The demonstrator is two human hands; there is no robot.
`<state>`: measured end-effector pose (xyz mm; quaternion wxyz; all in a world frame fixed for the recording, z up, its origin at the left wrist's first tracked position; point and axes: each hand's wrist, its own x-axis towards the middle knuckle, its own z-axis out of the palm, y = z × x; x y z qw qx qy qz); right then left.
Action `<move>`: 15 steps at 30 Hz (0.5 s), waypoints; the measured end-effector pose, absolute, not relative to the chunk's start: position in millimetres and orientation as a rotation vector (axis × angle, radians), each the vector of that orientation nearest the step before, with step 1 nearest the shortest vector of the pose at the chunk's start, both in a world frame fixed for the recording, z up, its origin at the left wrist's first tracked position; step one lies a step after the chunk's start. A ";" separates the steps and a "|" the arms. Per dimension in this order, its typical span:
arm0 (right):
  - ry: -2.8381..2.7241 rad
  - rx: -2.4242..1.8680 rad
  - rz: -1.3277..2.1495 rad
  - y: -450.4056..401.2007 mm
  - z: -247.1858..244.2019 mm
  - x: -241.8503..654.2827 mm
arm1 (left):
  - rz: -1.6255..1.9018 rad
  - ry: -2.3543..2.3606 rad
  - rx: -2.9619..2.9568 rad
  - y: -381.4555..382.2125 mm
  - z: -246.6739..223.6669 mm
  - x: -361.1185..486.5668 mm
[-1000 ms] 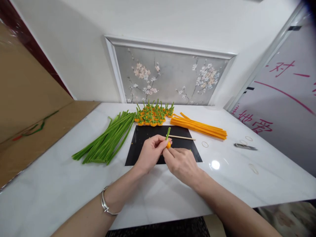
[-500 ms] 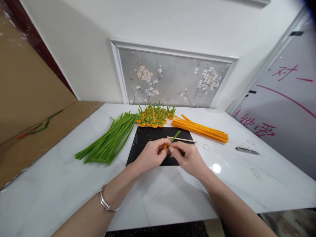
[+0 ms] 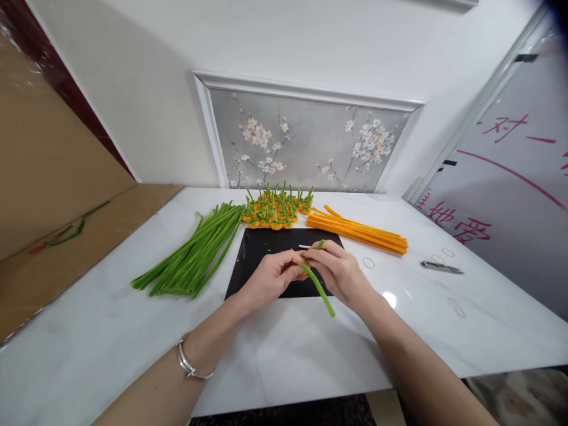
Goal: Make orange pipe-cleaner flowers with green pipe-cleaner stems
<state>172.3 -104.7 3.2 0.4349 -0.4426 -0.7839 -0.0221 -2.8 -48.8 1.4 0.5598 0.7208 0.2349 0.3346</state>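
Observation:
Above the black mat [image 3: 257, 251] my two hands meet at the fingertips. My left hand [image 3: 274, 275] is closed in a pinch on a small orange pipe-cleaner flower, mostly hidden by the fingers. Pinched in my right hand [image 3: 344, 269] is a green pipe cleaner [image 3: 323, 290]; one length of it hangs down toward me, and a short green end pokes up above the fingers. A thin pale stick [image 3: 304, 247] lies on the mat, largely covered by my right hand.
Green pipe cleaners [image 3: 195, 251] lie in a bundle at left, orange pipe cleaners [image 3: 357, 231] at right. Several orange flowers with green stems [image 3: 277, 210] stand behind the mat. Small scissors [image 3: 441, 267] and thin rings [image 3: 368, 262] lie on the right. A cardboard sheet [image 3: 151, 198] borders the left.
A green length now hangs down toward me between my hands. My right hand has risen slightly and turned over the work, covering more of the stick. The view has shifted a little.

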 end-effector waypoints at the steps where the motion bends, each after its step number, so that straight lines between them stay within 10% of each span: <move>1: -1.958 -1.109 -0.086 -104.7 2.7 172.3 | 0.796 0.549 1.666 -49.3 2.2 -2.1; 15: -2.050 -1.313 -0.789 -114.4 2.9 147.3 | 1.007 0.700 1.384 -55.6 8.8 4.7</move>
